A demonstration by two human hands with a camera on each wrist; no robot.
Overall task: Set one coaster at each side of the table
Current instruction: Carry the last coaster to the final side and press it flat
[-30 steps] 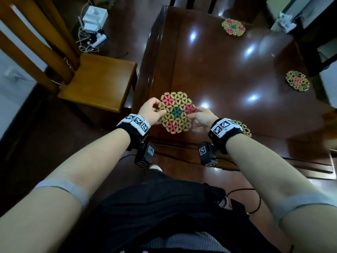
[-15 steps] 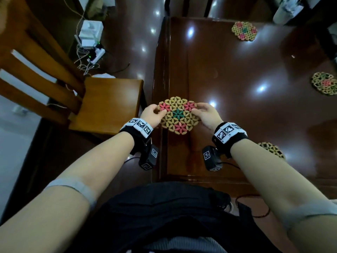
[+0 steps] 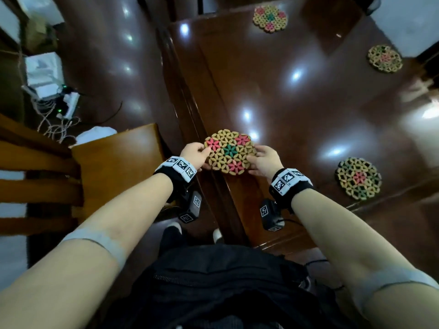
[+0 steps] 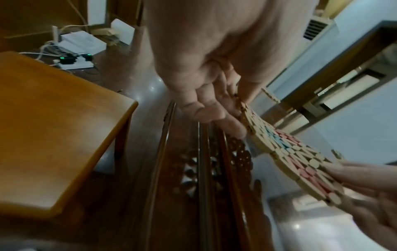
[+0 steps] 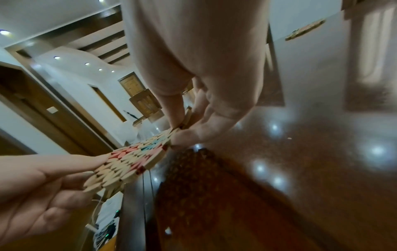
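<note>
A round woven coaster [image 3: 230, 151] with pink and green flowers hangs just above the left edge of the dark wooden table [image 3: 308, 103]. My left hand [image 3: 195, 155] pinches its left rim and my right hand [image 3: 264, 160] pinches its right rim. In the left wrist view the coaster [image 4: 287, 152] tilts between both sets of fingers; the right wrist view shows the coaster [image 5: 133, 161] the same way. Three more coasters lie on the table: one far [image 3: 270, 19], one at the right [image 3: 385, 58], one near [image 3: 358, 178].
A wooden chair [image 3: 114, 167] stands close to the table's left side. A white box and cables [image 3: 51, 91] lie on the floor beyond it. A black bag [image 3: 213, 288] hangs at my front.
Both hands have carried the coaster along the table's left edge, away from the near corner. My view has shifted, so the near coaster now shows fully.
</note>
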